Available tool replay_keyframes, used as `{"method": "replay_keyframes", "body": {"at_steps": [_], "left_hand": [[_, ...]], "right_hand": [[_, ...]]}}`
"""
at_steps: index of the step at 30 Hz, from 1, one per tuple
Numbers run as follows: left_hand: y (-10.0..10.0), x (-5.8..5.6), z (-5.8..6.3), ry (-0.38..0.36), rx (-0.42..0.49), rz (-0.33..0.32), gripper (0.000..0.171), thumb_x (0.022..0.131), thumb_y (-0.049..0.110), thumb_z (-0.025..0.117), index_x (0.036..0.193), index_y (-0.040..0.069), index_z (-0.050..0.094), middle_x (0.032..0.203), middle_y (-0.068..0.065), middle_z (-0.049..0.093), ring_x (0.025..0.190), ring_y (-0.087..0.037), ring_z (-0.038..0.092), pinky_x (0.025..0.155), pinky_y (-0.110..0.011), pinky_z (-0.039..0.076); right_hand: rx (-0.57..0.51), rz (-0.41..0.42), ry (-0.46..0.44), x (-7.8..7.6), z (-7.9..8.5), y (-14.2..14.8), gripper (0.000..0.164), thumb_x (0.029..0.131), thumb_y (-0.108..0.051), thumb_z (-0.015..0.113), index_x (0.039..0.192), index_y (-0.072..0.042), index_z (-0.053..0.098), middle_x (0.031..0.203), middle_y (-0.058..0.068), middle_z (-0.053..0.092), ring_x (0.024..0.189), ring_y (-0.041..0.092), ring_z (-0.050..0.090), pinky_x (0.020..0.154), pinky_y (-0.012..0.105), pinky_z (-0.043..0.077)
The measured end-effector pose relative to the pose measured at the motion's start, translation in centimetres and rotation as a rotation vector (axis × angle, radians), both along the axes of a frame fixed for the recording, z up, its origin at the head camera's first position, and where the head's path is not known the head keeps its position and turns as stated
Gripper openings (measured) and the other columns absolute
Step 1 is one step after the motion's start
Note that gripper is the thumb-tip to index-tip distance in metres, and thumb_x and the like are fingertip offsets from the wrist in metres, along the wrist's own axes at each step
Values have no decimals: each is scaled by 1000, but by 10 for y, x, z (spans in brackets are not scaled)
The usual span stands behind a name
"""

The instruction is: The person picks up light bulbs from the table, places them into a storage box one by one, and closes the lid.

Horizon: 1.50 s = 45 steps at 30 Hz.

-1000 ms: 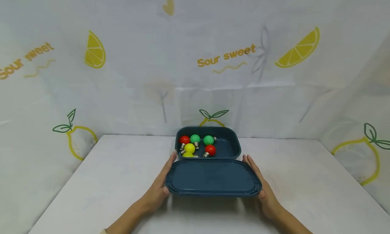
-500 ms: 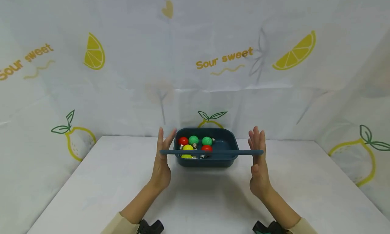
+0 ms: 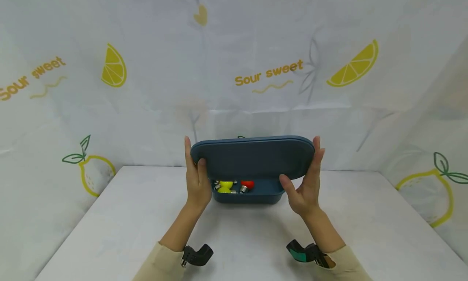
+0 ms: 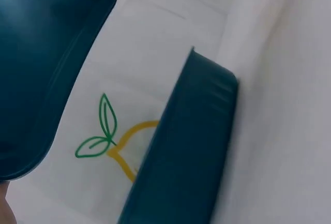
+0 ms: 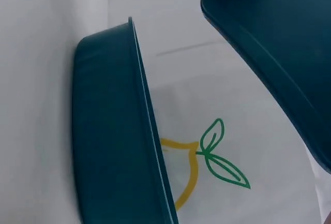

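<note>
A dark blue lid point(image 3: 252, 158) is raised and tilted up in front of the box, its broad face toward the head camera. My left hand point(image 3: 197, 187) holds its left end, and my right hand point(image 3: 306, 193) holds the right end with the thumb at the lower edge. Behind and below stands the matching blue box point(image 3: 252, 198), partly covered from view by the lid. Inside it, yellow bulbs point(image 3: 226, 184) and a red bulb point(image 3: 248, 184) show under the lid's edge. Both wrist views show the lid point(image 4: 41, 69) apart from the box point(image 5: 114, 131).
The white table point(image 3: 146, 216) runs up to a hanging white cloth point(image 3: 153, 70) printed with lemons, close behind the box. Black devices are strapped to the left wrist point(image 3: 197, 255) and the right wrist point(image 3: 307, 251).
Both hands have lifted the lid and moved it forward. It went from flat in front of the box, through edge-on, to tilted up, now hiding the green bulbs. The box stays put.
</note>
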<state>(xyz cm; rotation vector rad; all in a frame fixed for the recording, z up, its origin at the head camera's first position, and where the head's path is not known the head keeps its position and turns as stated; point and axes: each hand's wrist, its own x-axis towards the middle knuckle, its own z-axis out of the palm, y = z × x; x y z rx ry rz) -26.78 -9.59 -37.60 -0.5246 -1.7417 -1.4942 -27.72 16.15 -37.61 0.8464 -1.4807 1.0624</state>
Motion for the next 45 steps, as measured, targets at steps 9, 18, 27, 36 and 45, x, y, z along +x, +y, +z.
{"method": "replay_keyframes", "body": {"at_steps": [9,18,27,36,45], "left_hand": [[-2,-1,1,83,-10,-45,96,94,-2,65,162,9,-3,143,-24,50,124,-8,59,100,-17,52],[-15,-6,-5,201,-306,51,88,90,63,63,152,5,41,155,-21,42,139,-35,47,117,-44,42],[-9,-6,-6,84,-283,88,82,92,57,66,156,15,39,156,-17,41,138,-33,48,109,-60,45],[-2,-8,-19,-268,-311,94,82,90,39,73,160,28,30,162,-17,32,145,-37,42,115,-61,39],[-2,-17,-42,-450,-348,107,80,92,43,71,160,23,31,166,-24,22,151,-47,30,116,-66,34]], "right_hand": [[84,-140,-37,-4,-3,4,83,95,-45,67,161,-13,28,163,25,29,155,33,28,127,37,27],[29,-111,-332,5,-6,5,101,80,-10,85,160,-4,23,163,20,33,151,32,34,122,18,27],[34,-69,-454,6,-7,4,102,74,3,84,160,-13,30,161,16,38,146,36,41,115,9,30],[62,-119,-677,-2,-21,3,90,87,-16,78,161,-21,28,162,15,34,149,38,35,118,63,31],[111,-156,-901,-10,-42,1,87,92,-28,73,162,-19,23,167,18,25,154,42,25,121,65,24]]}}
